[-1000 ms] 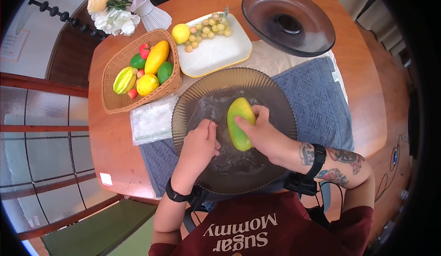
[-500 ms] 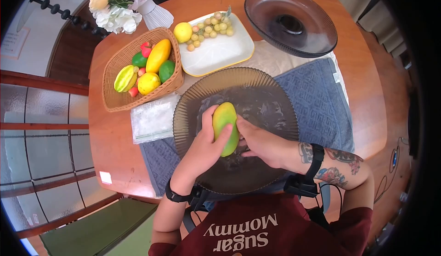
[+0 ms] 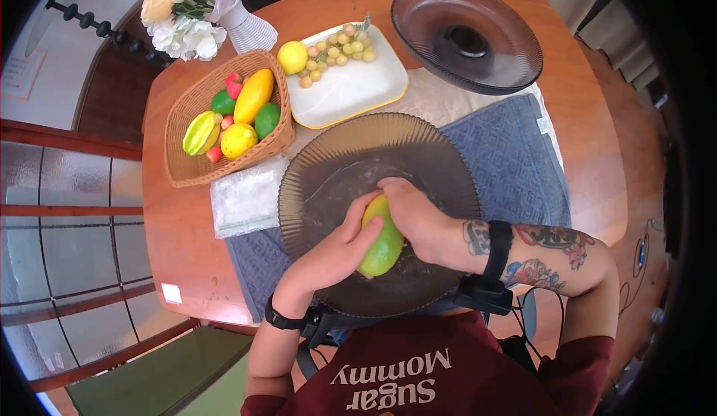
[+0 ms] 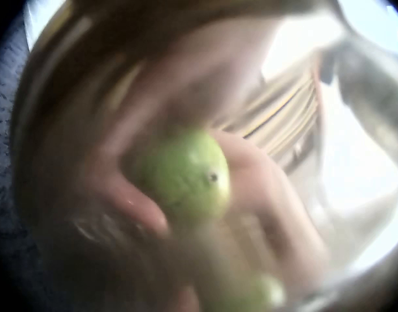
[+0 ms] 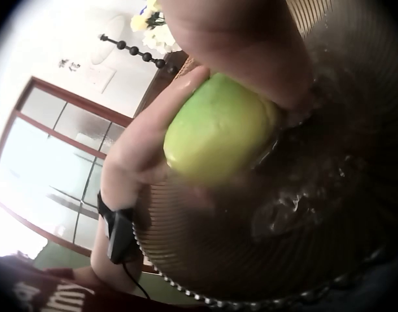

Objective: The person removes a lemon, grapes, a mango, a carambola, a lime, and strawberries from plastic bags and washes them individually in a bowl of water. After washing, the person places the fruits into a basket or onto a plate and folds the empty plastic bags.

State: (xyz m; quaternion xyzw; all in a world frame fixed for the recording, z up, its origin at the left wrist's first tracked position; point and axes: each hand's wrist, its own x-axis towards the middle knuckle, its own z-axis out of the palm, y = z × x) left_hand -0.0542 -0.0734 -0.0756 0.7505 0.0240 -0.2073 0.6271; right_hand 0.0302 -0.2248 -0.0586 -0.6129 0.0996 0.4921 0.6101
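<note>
A green-yellow mango [image 3: 383, 248] is tilted over the water in a large ribbed, see-through basin [image 3: 314, 169]. The left hand [image 3: 340, 250] grips it from the left, thumb across its upper side. Against its upper right side lies the right hand [image 3: 418, 218], fingers extended over the far end. In the right wrist view the mango [image 5: 218, 130] sits between the left thumb and the right hand [image 5: 241, 45]. The left wrist view is blurred; the mango's rounded end [image 4: 192, 175] shows between the fingers.
Beyond the basin stand a wicker basket [image 3: 179, 128] of fruit, a white tray [image 3: 351, 91] with grapes and a yellow fruit, and a dark ribbed dish [image 3: 508, 42]. A blue towel [image 3: 508, 154] and a clear plastic bag [image 3: 246, 196] lie beside the basin. A flower vase [image 3: 246, 28] stands at the back left.
The mango passed from the right hand to the left hand and has moved toward the body. The right hand has shifted up over its far end.
</note>
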